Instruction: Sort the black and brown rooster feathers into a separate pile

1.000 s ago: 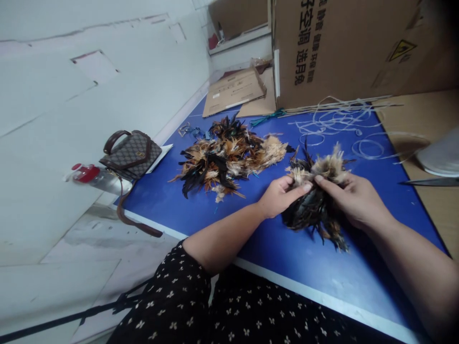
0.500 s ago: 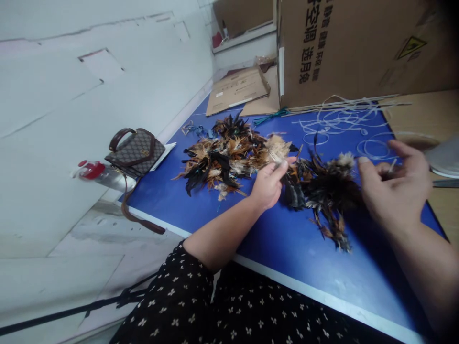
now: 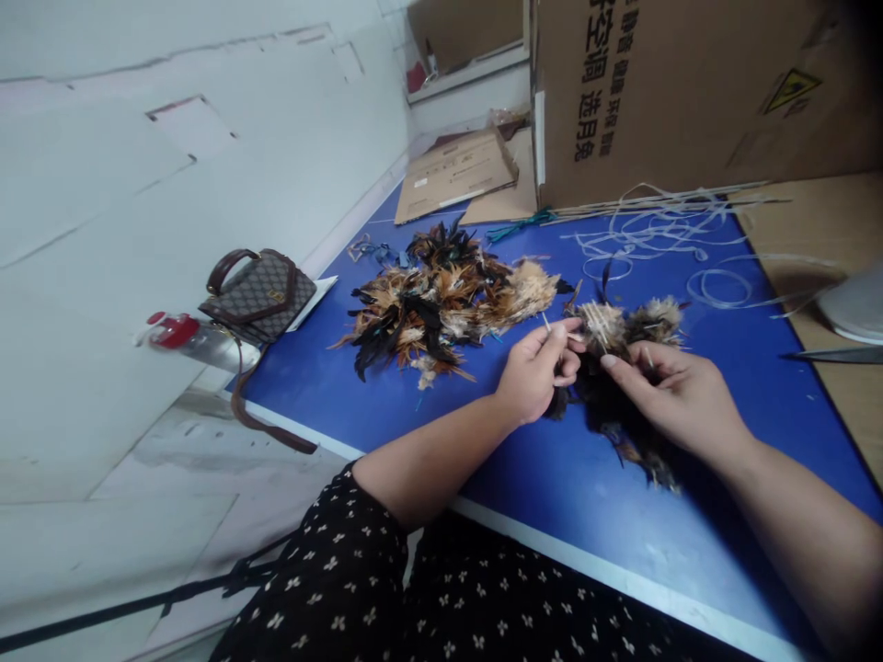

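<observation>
My left hand [image 3: 539, 372] is closed in a pinch on a feather, whose pale quill pokes up above the thumb. Just to the right, my right hand [image 3: 680, 395] pinches at the near side of a dark bunch of feathers [image 3: 621, 405], with finger and thumb pressed together. Pale quills show at the top of that bunch between the two hands. A larger pile of brown, black and cream feathers [image 3: 441, 299] lies on the blue table to the left of my hands.
Clear plastic cord [image 3: 655, 225] lies in loops behind my hands. Scissors-like dark blades [image 3: 834, 354] and a white round container [image 3: 859, 303] are at the right. A large cardboard box [image 3: 690, 101], a handbag [image 3: 258, 292] and a red-capped bottle [image 3: 207, 340] stand around the table.
My right hand has come left and down from above the table's right side to the dark feathers. My left hand has shifted slightly right and down, away from the larger pile.
</observation>
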The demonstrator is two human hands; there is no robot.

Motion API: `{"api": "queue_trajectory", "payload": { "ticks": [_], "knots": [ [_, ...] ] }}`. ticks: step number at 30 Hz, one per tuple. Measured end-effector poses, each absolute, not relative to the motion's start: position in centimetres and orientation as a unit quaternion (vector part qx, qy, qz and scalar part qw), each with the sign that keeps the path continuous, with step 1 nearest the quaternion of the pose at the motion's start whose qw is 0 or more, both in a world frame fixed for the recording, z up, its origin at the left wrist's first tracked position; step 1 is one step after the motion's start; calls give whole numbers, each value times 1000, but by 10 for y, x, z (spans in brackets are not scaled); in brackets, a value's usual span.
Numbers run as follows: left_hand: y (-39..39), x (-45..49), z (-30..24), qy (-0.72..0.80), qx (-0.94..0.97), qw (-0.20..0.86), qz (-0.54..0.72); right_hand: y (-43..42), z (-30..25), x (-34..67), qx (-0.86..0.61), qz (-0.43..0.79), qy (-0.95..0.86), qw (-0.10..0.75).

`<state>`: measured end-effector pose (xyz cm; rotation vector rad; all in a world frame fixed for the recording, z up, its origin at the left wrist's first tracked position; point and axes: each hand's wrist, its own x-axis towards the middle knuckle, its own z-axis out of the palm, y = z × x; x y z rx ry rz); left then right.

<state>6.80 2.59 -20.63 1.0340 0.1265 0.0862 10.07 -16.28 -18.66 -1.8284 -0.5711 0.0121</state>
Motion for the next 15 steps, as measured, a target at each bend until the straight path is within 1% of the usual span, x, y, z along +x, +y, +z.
{"api": "queue_trajectory", "payload": {
  "ticks": [4,7,11,15],
  "knots": [
    [26,67,-195,130,495,858,47,-164,-191,104,-791,12,-197,579],
    [25,66,-193,153,495,854,57,-164,-194,104,-795,23,-187,577],
    [28,68,-195,114,492,860,76,-165,-194,104,-802,22,-187,567],
    [35,72,-194,69,465,877,95,-167,-198,108,-828,-22,-166,536]
  ]
}}
